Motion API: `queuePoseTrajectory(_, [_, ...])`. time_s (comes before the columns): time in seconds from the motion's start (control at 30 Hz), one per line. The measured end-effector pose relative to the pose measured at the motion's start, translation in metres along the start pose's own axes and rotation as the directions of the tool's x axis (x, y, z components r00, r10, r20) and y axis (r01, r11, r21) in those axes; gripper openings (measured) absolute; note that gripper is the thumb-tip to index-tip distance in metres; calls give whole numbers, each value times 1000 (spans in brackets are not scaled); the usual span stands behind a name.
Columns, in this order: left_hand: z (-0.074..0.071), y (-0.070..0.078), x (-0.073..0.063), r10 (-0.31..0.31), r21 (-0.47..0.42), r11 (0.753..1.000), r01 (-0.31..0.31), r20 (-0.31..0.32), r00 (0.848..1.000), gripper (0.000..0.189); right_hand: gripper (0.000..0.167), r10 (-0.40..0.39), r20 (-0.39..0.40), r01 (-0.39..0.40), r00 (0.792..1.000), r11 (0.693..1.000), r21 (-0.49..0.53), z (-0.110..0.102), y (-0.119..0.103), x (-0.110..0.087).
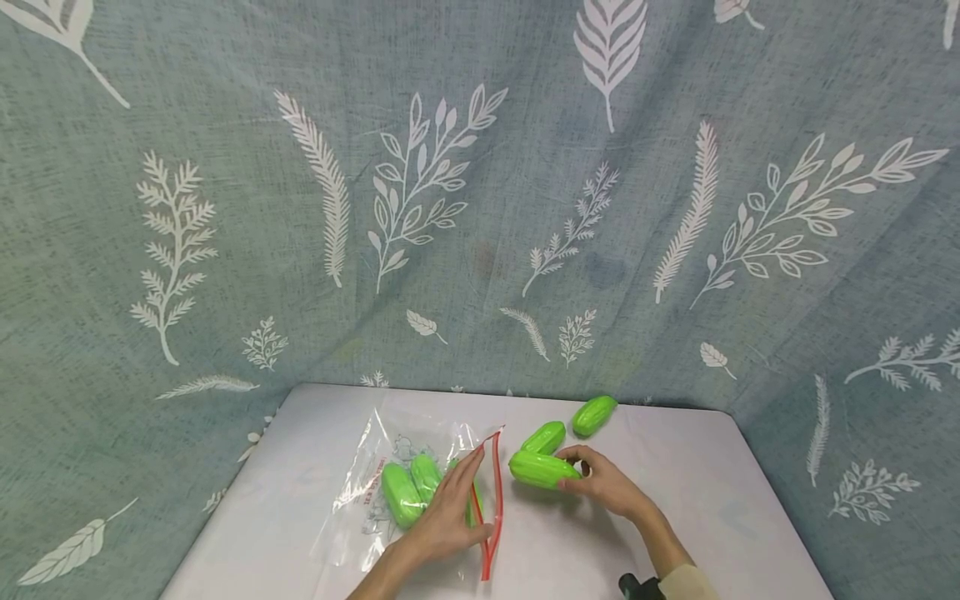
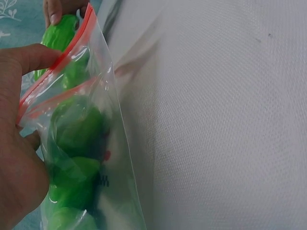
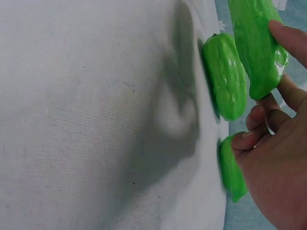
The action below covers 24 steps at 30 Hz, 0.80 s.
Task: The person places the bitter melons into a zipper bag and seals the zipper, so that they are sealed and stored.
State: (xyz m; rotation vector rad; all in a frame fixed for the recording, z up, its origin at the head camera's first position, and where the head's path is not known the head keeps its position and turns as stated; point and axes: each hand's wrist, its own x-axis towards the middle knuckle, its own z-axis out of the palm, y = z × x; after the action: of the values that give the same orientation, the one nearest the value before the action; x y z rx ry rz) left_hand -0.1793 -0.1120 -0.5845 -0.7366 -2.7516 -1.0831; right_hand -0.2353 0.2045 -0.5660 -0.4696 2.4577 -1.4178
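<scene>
A clear zip bag [image 1: 390, 467] with a red zip strip [image 1: 495, 500] lies on the white table [image 1: 697, 500], its mouth facing right. Several green toy cucumbers [image 1: 401, 493] are inside it. My left hand [image 1: 461, 492] holds the upper lip of the mouth lifted, and the thumb [image 2: 33, 57] lies on the red strip [image 2: 57, 67]. My right hand [image 1: 579, 472] grips one green cucumber [image 1: 540, 469] by its end, just right of the bag's mouth. In the right wrist view the fingers [image 3: 288, 38] curl round that cucumber [image 3: 256, 43].
Two more green cucumbers lie loose on the table behind the held one, one [image 1: 545, 437] close and one [image 1: 594, 415] near the far edge. A leaf-print cloth [image 1: 480, 208] hangs behind and beside the table. Bare table surface lies to the right.
</scene>
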Motion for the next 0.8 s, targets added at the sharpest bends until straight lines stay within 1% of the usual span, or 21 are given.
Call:
queuePoseTrajectory(0.1, [0, 0, 0, 10, 3, 1000, -10, -9, 1000, 119, 54, 7, 6, -7, 1000, 1000, 8, 1, -1, -1])
queuePoseTrajectory(0.2, [0, 0, -1, 8, 10, 1000, -8, -6, 1000, 119, 55, -2, 10, 2, 1000, 1000, 2, 2, -3, -1])
queuePoseTrajectory(0.67, [1, -1, -2, 0, 1, 1000, 0, 6, 1000, 120, 50, -13, 13, 12, 1000, 999, 43, 7, -2, -1])
queuePoseTrajectory(0.8, [1, -2, -3, 14, -4, 1000, -14, -2, 1000, 120, 50, -17, 20, 16, 1000, 999, 45, 9, -3, -2])
